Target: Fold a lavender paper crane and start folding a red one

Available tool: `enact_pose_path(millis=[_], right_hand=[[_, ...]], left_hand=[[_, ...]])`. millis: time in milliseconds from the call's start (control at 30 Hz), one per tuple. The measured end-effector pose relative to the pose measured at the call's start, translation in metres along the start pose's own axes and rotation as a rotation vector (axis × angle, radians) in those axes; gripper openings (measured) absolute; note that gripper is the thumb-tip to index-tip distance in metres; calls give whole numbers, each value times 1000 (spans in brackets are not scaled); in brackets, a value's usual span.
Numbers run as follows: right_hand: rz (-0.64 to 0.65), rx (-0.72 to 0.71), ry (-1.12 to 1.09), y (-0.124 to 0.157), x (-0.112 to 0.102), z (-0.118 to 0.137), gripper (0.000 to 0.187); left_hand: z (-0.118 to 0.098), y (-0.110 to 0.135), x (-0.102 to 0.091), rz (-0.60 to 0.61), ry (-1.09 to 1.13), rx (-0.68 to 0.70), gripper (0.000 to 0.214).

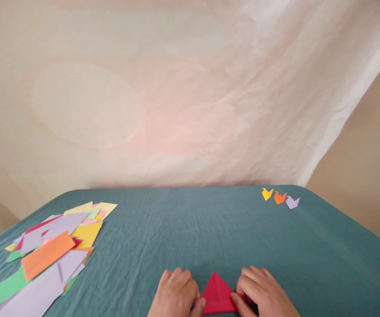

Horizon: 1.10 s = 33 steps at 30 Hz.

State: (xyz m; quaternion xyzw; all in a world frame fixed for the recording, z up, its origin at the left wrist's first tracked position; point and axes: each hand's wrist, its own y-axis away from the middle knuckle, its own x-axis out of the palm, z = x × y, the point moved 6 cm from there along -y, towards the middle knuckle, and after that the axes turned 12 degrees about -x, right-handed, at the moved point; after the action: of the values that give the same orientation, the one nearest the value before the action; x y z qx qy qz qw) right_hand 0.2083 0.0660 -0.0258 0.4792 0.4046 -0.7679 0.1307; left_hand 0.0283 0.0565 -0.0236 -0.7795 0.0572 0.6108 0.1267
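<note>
A red piece of folded paper [218, 296], triangular at the top with a crease down its middle, lies on the table at the bottom centre. My left hand [177, 294] grips its left corner, thumb on the paper and fingers curled. At the opposite corner, my right hand [261, 291] pinches the paper between thumb and curled fingers. The lower edge of the red paper sits close to the bottom of the view.
Loose sheets of coloured paper, among them an orange sheet [48, 255], are heaped at the left of the green-blue tablecloth [163, 224]. Three folded paper cranes stand at the back right: yellow [267, 194], orange [279, 198] and lilac [292, 202]. A pale cloth [177, 101] hangs behind.
</note>
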Motion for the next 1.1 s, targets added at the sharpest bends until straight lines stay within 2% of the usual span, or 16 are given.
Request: enact_pose_path(millis=[467, 667, 767, 867, 933, 1033, 1100], right_hand=[[5, 16, 1, -1, -2, 1, 19], [22, 20, 6, -1, -1, 2, 17], [19, 11, 11, -2, -1, 3, 16], [39, 9, 5, -2, -1, 4, 17], [39, 19, 1, -3, -4, 4, 18], [-28, 20, 11, -5, -15, 10, 17], [-107, -81, 36, -8, -22, 23, 18]], left_hand=[[1, 0, 8, 4, -21, -11, 9], [-5, -3, -6, 52, -16, -37, 5], [-19, -4, -17, 45, 13, 129, 30], [-28, -2, -17, 54, -15, 300, 35], [-28, -1, -13, 51, -31, 329, 36], [-24, 2, -6, 63, -27, 329, 38], [-24, 4, -5, 86, -16, 323, 42]])
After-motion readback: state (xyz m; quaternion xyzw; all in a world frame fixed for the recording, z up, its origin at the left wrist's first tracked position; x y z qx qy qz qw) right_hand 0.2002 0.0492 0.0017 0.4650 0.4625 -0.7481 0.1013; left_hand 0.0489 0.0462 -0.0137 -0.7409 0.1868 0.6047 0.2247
